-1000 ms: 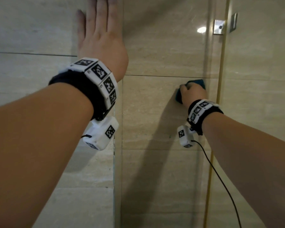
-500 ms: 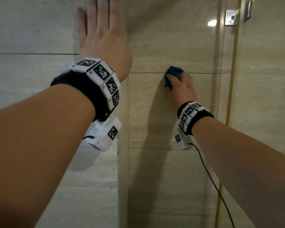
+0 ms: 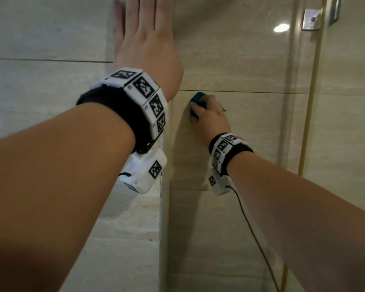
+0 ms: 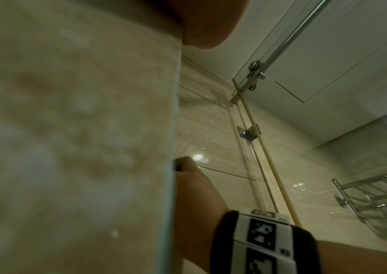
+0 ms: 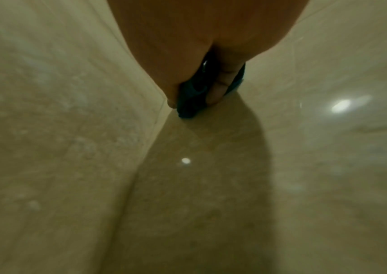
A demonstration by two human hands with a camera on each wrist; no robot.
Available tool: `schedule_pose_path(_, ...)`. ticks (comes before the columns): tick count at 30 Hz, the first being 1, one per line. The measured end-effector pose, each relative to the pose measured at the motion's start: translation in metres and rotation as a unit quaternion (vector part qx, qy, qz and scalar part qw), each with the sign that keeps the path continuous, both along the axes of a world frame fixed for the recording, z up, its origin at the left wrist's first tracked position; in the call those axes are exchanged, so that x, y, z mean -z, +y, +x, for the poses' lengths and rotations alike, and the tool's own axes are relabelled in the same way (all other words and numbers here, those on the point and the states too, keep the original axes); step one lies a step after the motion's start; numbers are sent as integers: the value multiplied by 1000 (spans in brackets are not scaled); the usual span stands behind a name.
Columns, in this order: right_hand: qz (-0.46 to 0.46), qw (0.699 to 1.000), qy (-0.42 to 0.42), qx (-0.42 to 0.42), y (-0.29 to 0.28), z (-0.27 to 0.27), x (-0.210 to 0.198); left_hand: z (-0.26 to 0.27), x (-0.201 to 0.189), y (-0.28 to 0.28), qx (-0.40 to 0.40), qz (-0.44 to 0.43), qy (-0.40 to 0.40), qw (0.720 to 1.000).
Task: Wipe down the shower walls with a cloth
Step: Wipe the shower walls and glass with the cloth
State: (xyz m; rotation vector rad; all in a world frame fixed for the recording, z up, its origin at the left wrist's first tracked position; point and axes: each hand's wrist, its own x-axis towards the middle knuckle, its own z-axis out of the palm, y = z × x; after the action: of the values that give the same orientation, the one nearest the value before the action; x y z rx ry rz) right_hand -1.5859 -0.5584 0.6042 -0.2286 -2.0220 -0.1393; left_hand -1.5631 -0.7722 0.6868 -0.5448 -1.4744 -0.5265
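Note:
A small teal cloth (image 3: 198,102) is bunched against the beige tiled shower wall (image 3: 240,66), just below a horizontal grout line and close to the corner. My right hand (image 3: 209,116) grips it and presses it to the tile; in the right wrist view the fingers (image 5: 218,90) curl over the cloth (image 5: 190,103). My left hand (image 3: 143,34) lies flat with straight fingers on the left wall (image 3: 40,91), higher up; its fingertips run out of the frame. The left wrist view shows only the heel of that hand (image 4: 206,24) on the tile.
A glass panel with a gold-coloured edge strip (image 3: 308,123) stands right of the wiped tile, held by a metal bracket (image 3: 311,18). A chrome rack (image 4: 370,200) hangs on the wall beyond the glass. A black cable (image 3: 255,232) trails from my right wrist.
My right hand has slid the cloth leftward along the wall, from near the glass edge toward the corner. My left hand has stayed flat on the left wall.

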Motion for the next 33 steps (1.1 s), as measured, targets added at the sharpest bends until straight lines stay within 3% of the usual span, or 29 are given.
schedule_pose_path(6, 44, 998, -46, -1, -13, -6, -5, 0, 0, -2, -1, -12, 0, 1000)
schedule_pose_path(15, -49, 994, 69, 67, 107, 96, 10, -1, 4, -3, 16, -21, -16, 1000)
schedule_pose_path(17, -104, 988, 89, 69, 121, 107, 13, -1, 6, -3, 17, -23, -23, 999)
schedule_pose_path(19, -123, 983, 74, 115, 118, 110, 21, -1, 8, -3, 21, -26, -28, 999)
schedule_pose_path(24, -165, 977, 66, 122, 97, 96, 36, 0, 22, -2, 22, -32, -26, 999)
schedule_pose_path(33, -50, 998, -40, 6, 14, 23, 42, 1, 26, -2, 23, -28, -18, 999)
